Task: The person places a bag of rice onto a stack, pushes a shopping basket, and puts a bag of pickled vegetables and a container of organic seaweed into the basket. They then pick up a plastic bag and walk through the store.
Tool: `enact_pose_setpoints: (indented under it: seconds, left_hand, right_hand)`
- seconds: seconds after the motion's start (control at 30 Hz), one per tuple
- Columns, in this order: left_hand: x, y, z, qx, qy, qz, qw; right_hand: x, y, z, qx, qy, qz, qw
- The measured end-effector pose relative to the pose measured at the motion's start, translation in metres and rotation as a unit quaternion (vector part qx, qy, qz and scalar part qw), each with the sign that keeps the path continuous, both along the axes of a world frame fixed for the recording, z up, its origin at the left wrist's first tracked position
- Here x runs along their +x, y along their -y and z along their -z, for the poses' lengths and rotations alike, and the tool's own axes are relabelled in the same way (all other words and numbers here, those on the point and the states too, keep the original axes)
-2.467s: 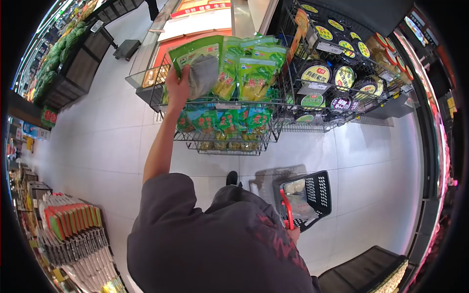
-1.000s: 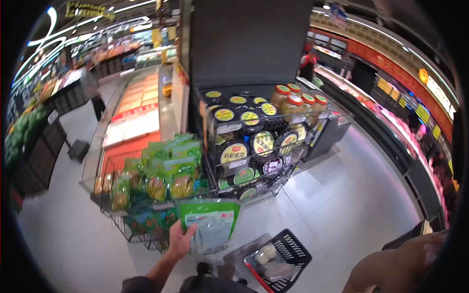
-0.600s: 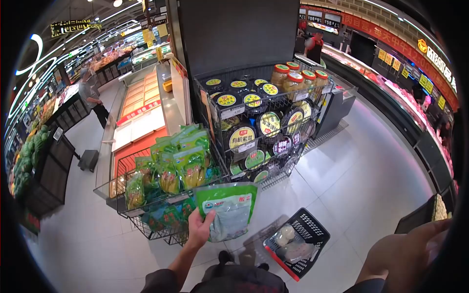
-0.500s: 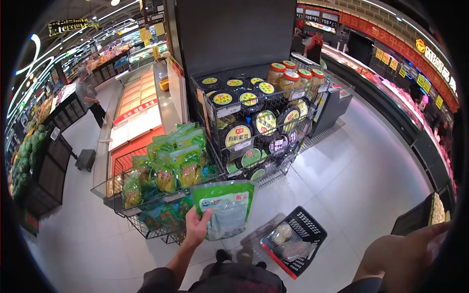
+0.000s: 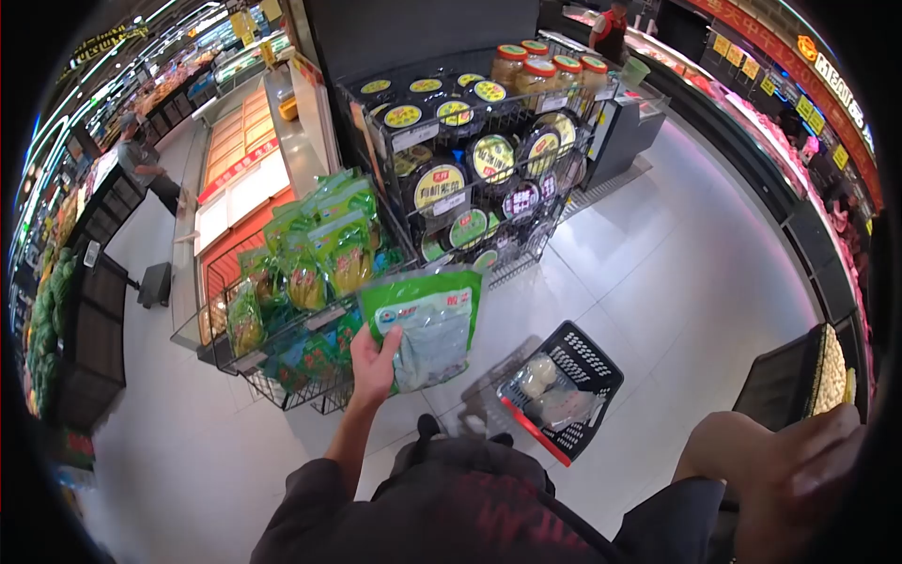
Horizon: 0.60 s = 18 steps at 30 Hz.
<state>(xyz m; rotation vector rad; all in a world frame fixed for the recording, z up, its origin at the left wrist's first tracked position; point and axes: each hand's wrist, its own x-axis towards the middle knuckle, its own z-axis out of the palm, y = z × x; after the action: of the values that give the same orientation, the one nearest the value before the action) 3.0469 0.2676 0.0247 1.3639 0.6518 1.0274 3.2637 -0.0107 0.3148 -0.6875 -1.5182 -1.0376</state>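
My left hand [image 5: 376,362] grips a green and clear plastic packet [image 5: 427,329] by its left side, thumb on the front. The packet hangs upright before a wire rack [image 5: 324,324], where similar green bags [image 5: 324,249] stand. At the far right my right hand [image 5: 822,451] is raised, smeared and partly cut by the dark lens edge; whether it holds anything cannot be made out. On the floor, a black basket [image 5: 587,362] with a red handle contains pale round items and something in clear plastic [image 5: 564,406].
Round black-lidded tubs [image 5: 439,188] and red-lidded jars [image 5: 540,75] fill a wire shelf ahead. One person [image 5: 141,164] stands at the left, another [image 5: 611,33] behind the right counter. A produce stand [image 5: 89,348] lines the left; a dark bin [image 5: 780,376] is at right.
The view has tilted and shifted, so the shelves and basket sit higher in it. My left hand still holds the packet. My right hand's fingers look more bent than before.
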Motion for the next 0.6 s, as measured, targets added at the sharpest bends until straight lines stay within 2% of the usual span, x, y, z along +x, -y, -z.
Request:
enact_pose_setpoints:
  seconds: [0.07,0.17,0.2,0.23,0.3,0.33,0.4,0.47,0.5,0.53,0.57,0.6]
  left_hand:
    - [0.002,-0.001,-0.003,0.019,0.012,0.001,1.000]
    - [0.002,-0.002,-0.007,0.000,0.025,0.015,1.000]
    - [0.002,-0.001,-0.009,-0.007,0.019,0.008,1.000]
    - [0.004,-0.001,-0.012,-0.017,0.038,0.021,0.999]
    - [0.006,0.002,-0.017,-0.029,0.057,0.031,0.997]
    - [0.007,0.004,-0.019,-0.040,0.068,0.038,0.996]
    - [0.010,0.005,-0.020,-0.055,0.077,0.043,0.995]
    - [0.012,0.007,-0.018,-0.085,0.086,0.056,0.991]
    - [0.014,0.009,-0.019,-0.088,0.084,0.057,0.991]
    - [0.017,0.011,-0.021,-0.114,0.089,0.065,0.987]
    - [0.020,0.014,-0.022,-0.139,0.093,0.074,0.983]
    - [0.023,0.016,-0.021,-0.143,0.092,0.078,0.982]
  right_hand:
    - [-0.002,-0.008,0.020,-0.026,-0.046,-0.019,0.998]
    - [-0.005,-0.029,0.077,-0.183,-0.226,-0.010,0.957]
    - [-0.012,-0.035,0.095,-0.276,-0.323,0.008,0.905]
    - [-0.004,-0.045,0.117,-0.372,-0.352,-0.013,0.859]
    - [0.005,-0.072,0.177,-0.469,-0.400,-0.009,0.787]
    - [0.001,-0.080,0.201,-0.522,-0.445,-0.016,0.727]
    - [-0.001,-0.086,0.263,-0.581,-0.466,-0.043,0.666]
    - [-0.012,-0.087,0.303,-0.581,-0.479,-0.082,0.653]
    - [-0.018,-0.086,0.315,-0.578,-0.491,-0.121,0.640]
    - [-0.024,-0.086,0.320,-0.581,-0.530,-0.179,0.591]
    - [-0.028,-0.086,0.326,-0.580,-0.533,-0.176,0.590]
    - [-0.032,-0.086,0.333,-0.566,-0.546,-0.249,0.565]
